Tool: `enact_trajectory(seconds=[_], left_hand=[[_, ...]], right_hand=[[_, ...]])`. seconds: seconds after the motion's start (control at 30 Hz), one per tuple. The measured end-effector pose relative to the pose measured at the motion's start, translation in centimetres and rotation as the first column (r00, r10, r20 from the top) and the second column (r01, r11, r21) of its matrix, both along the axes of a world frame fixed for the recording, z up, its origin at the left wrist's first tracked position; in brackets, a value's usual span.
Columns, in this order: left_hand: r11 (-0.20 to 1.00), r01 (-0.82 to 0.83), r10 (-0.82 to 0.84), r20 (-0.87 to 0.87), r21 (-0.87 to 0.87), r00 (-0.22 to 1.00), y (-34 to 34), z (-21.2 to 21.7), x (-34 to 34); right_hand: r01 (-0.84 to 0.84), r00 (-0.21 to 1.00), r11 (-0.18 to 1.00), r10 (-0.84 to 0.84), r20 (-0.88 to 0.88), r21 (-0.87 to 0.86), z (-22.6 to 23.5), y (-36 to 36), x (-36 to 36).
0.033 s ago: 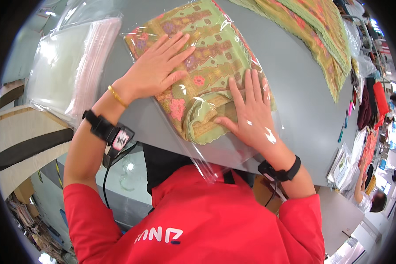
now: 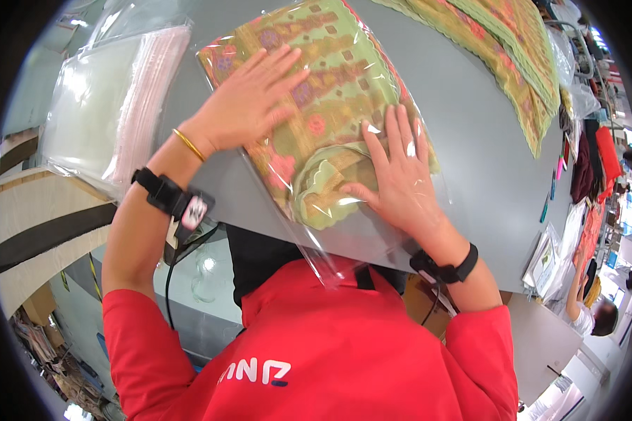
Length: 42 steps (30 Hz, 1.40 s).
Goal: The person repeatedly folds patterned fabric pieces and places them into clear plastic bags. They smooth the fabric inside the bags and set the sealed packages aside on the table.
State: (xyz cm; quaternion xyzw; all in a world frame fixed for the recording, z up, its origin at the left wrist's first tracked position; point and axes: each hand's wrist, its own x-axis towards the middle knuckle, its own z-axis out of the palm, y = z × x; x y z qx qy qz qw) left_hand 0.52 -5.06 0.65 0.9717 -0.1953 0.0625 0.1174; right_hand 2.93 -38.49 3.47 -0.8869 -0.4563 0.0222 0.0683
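A folded green-and-gold patterned cloth [image 2: 344,84] with pink flowers and a scalloped edge lies in a clear plastic bag [image 2: 323,259] on the grey table. My left hand [image 2: 242,105] rests flat on its left side, fingers stretched out. Toward the lower right of the cloth, my right hand [image 2: 406,186] lies with fingers extended and thumb apart, beside a curled-over scalloped fold [image 2: 323,189]. Shiny glints show on the back of that hand; whether the film covers it I cannot tell. The bag's loose end reaches past the table's near edge.
A stack of clear plastic bags [image 2: 98,112] lies at the left. More patterned cloths [image 2: 498,49] are spread at the far right. Pens [image 2: 545,209] and a packaged item [image 2: 543,263] sit along the right edge. Another person [image 2: 586,316] is at the far right.
Both hands have shifted very slightly away from me over the bagged cloth. The cloth and bag lie almost as before.
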Motion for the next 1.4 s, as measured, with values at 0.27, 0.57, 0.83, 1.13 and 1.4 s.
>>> enact_trajectory(seconds=[0.27, 0.57, 0.83, 1.13, 1.4], left_hand=[[0.96, 0.063, -0.078, -0.046, -0.273, 0.996, -3.5, -0.3, 0.4], [0.961, 0.116, -0.128, -0.031, -0.251, 0.991, -3.1, 0.4, 0.3], [0.981, 0.171, -0.175, -0.033, -0.087, 0.984, -6.4, 1.0, -1.5], [0.974, 0.226, -0.223, -0.091, 0.021, 0.971, -9.4, 2.0, -2.8], [0.946, 0.317, -0.322, -0.106, -0.065, 0.941, -10.6, 1.5, -3.3]], right_hand=[[-0.175, 0.903, 0.856, 0.336, -0.267, 0.486, -1.4, 2.2, 0.5], [-0.385, 0.83, 0.845, 0.493, -0.26, 0.372, 1.0, 1.1, -1.1], [-0.375, 0.913, 0.917, 0.391, -0.115, 0.14, 0.0, -0.8, -3.0], [0.175, 0.984, 0.98, -0.169, -0.063, 0.095, -0.5, -4.3, -3.4], [0.031, 0.996, 0.992, -0.02, -0.092, 0.12, -0.6, -3.4, -4.8]])
